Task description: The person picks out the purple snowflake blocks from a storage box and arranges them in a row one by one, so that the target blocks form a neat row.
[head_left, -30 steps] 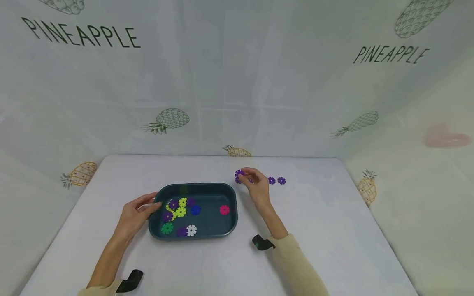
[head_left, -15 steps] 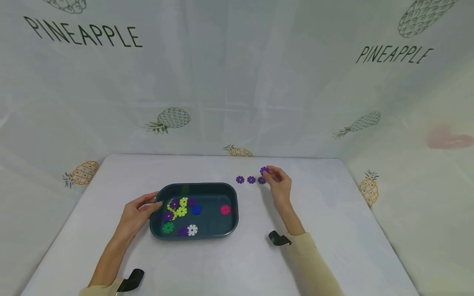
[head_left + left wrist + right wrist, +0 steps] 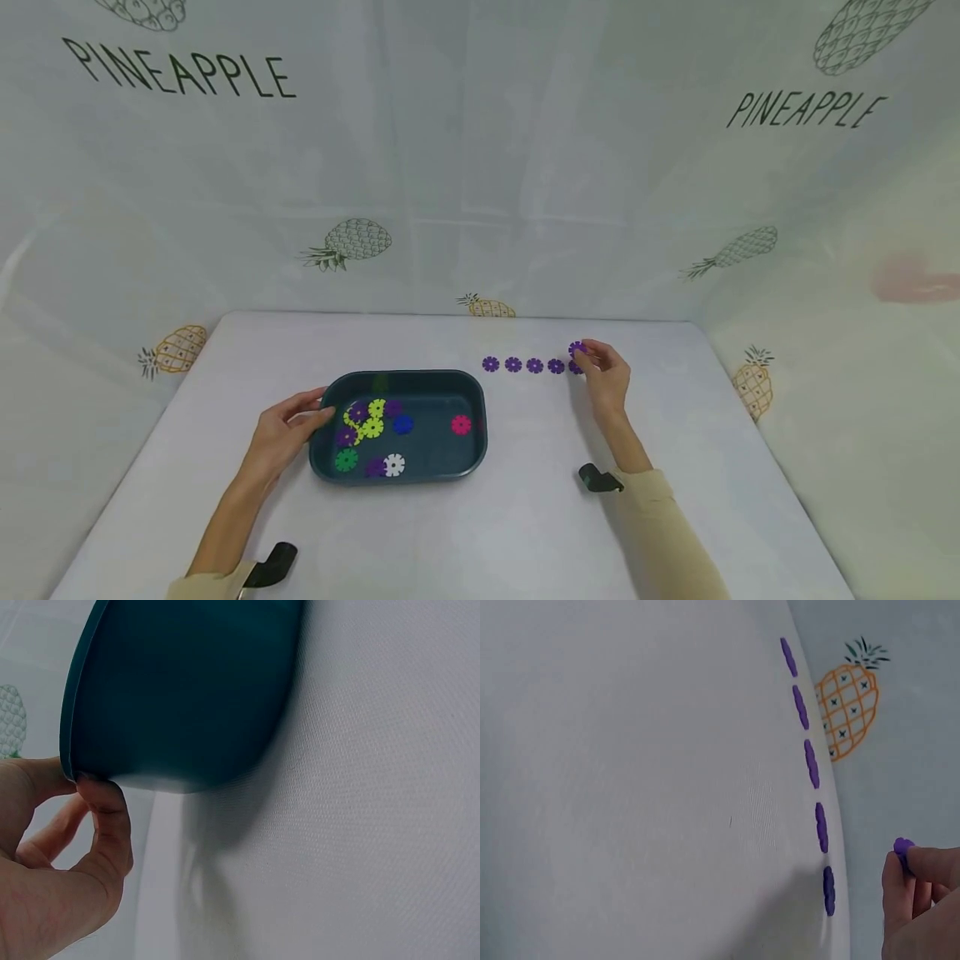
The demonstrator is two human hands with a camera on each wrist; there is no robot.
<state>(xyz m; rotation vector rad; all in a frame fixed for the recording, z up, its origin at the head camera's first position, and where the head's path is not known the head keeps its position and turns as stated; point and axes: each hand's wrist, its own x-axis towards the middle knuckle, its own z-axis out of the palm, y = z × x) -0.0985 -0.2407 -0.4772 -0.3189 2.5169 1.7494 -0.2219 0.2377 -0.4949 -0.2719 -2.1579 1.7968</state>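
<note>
My left hand (image 3: 273, 443) pinches the left rim of a dark teal tray (image 3: 442, 477); the left wrist view shows thumb and finger on the tray's edge (image 3: 67, 712). My right hand (image 3: 609, 387) holds a purple flower-shaped disc (image 3: 576, 348) between thumb and fingertips. In the right wrist view that held disc (image 3: 902, 847) is mostly hidden by the fingers. Below it, several purple discs (image 3: 534, 365) lie flat in a straight row along the back of the table. The held disc is above the row's right end and partly covers the last disc there.
Inside the tray are yellow discs (image 3: 372, 427), purple discs (image 3: 347, 436), a green disc (image 3: 346, 459), a white disc (image 3: 394, 465), a blue disc (image 3: 402, 424) and a pink disc (image 3: 461, 425). A pineapple-print curtain (image 3: 480, 167) hangs behind the white table (image 3: 487, 542).
My right hand has moved to the right along the row, from its left end to its right end, still pinching the purple disc. The left hand keeps its grip on the tray.
</note>
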